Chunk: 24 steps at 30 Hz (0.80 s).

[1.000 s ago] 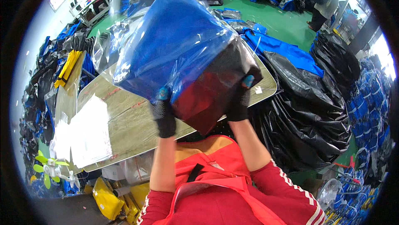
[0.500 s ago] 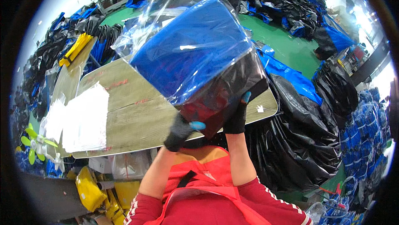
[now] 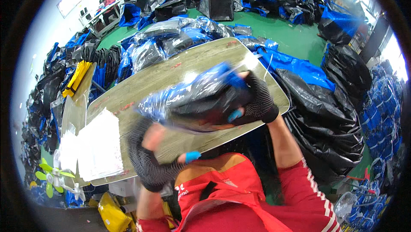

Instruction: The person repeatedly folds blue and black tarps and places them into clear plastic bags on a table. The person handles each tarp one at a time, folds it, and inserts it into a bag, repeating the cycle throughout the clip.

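Note:
A clear plastic bag with folded blue and black sheeting inside hangs over the table, smeared by motion and tilted. My right hand, in a black glove with bare fingertips and blue tape on the thumb, grips its right end. Below the bag's left end is my left hand, gloved alike, its taped thumb spread apart from the fingers. Whether those fingers touch the plastic is unclear. Beneath lies the wood-patterned table, with a stack of white sheets at its left.
Bagged blue and black packages are heaped beyond the table. A large black sheet pile stands at its right, blue strapped bundles farther right. A small green fan and yellow bags sit at lower left.
The bag has come down from an upright, broad-side view to a low tilted one. My left hand has moved left and opened away from it; my right hand has risen along its right end.

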Each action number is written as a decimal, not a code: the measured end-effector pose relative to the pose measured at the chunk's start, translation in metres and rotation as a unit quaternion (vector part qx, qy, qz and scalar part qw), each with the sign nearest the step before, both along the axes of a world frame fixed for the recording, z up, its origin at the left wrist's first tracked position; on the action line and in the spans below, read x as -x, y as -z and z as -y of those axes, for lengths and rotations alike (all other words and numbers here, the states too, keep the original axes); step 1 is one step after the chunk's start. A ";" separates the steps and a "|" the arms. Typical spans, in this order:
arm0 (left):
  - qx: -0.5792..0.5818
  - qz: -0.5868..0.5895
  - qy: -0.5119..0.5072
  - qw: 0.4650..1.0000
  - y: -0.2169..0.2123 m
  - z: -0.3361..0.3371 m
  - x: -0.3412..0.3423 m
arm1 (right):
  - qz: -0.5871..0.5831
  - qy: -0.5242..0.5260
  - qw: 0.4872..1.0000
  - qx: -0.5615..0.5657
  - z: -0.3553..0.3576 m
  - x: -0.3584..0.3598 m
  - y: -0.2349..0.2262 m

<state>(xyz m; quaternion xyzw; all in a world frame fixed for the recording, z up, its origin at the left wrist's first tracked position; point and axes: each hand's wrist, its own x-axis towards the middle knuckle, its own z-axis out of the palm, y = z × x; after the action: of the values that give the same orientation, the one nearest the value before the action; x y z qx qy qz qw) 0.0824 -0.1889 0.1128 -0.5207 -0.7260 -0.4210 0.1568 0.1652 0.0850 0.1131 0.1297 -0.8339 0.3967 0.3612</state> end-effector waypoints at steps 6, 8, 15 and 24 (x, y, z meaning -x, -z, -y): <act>0.075 0.039 -0.119 0.989 -0.006 -0.019 0.052 | -0.069 0.119 0.978 -0.156 0.012 0.012 -0.018; -0.006 0.094 -0.175 0.980 -0.002 -0.021 0.055 | -0.119 0.265 0.957 -0.022 0.008 0.011 -0.003; -0.196 0.287 -0.056 0.936 0.037 -0.028 0.067 | -0.049 -0.075 0.847 0.524 0.015 0.023 0.042; -0.407 0.407 -0.138 0.806 0.051 -0.042 0.072 | -0.107 0.134 0.889 0.424 0.048 0.048 0.038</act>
<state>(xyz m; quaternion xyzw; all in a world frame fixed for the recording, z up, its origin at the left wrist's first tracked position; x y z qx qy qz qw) 0.0101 -0.1468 0.0621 -0.0843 -0.5497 -0.8250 0.1008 0.1175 0.0367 0.0747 -0.1069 -0.5522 0.6442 0.5183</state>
